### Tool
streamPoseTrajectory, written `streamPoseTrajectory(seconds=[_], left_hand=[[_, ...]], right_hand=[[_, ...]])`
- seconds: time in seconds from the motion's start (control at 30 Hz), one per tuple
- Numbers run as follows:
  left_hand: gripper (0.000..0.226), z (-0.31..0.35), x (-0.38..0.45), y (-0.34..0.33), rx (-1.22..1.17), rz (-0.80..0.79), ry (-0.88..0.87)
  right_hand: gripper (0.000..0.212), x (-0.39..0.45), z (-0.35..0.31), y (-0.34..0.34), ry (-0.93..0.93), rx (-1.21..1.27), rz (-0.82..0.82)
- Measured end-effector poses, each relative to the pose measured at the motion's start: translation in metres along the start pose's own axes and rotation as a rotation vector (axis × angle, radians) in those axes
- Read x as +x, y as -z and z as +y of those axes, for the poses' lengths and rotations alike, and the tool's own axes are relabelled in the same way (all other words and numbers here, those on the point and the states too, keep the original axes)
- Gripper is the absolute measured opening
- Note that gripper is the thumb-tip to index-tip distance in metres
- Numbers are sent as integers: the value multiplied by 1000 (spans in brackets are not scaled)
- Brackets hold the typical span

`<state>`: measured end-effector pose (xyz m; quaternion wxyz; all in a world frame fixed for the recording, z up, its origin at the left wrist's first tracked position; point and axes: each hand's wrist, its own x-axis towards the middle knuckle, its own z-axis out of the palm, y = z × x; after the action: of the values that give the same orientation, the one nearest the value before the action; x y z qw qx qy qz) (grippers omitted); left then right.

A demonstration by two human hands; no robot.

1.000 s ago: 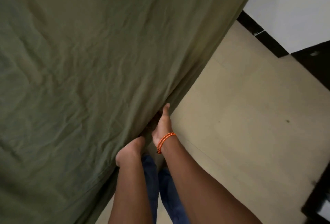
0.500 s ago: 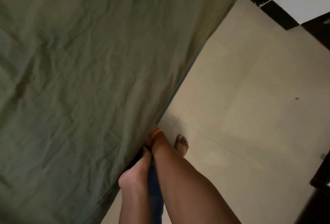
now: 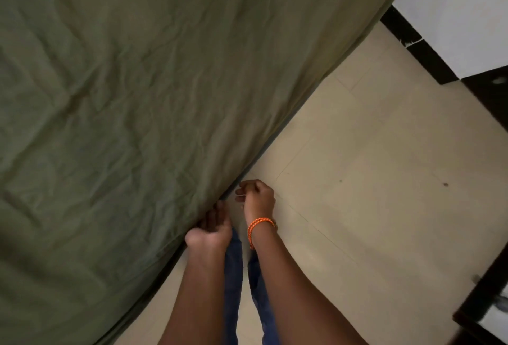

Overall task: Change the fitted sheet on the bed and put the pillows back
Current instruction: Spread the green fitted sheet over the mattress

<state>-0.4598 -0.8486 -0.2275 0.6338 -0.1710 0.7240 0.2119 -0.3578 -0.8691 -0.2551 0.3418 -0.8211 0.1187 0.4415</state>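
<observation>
Tucking the green sheet [image 3: 137,124], already spread across the bed [image 3: 275,135], down its side edge with left hand [image 3: 211,230] fingers curled into the fold (actual grip hidden), right hand [image 3: 257,199] just beside, curled on nothing visible, probably to regrab.

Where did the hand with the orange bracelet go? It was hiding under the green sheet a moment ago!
The right hand came out from under the edge of the green sheet and now hangs curled over the floor, holding nothing. The left hand stayed at the sheet's edge. The sheet lies spread as before.
</observation>
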Motion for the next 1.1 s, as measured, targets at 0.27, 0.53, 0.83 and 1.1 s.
streamPoseTrajectory(seconds=[0.27, 0.53, 0.83, 1.1], left_hand=[[29, 0, -39, 61, 40, -22, -121], [29, 33, -82, 109, 84, -78, -333], [30, 125, -39, 261, 159, 212, -869], [30, 282, 5, 494, 645, 635, -1281]], right_hand=[[29, -92, -12, -24, 413, -242, 30], [25, -157, 27, -51, 437, -245, -141], [25, -271, 147, -149, 742, -572, -307], [19, -406, 243, -288, 725, -443, -442]])
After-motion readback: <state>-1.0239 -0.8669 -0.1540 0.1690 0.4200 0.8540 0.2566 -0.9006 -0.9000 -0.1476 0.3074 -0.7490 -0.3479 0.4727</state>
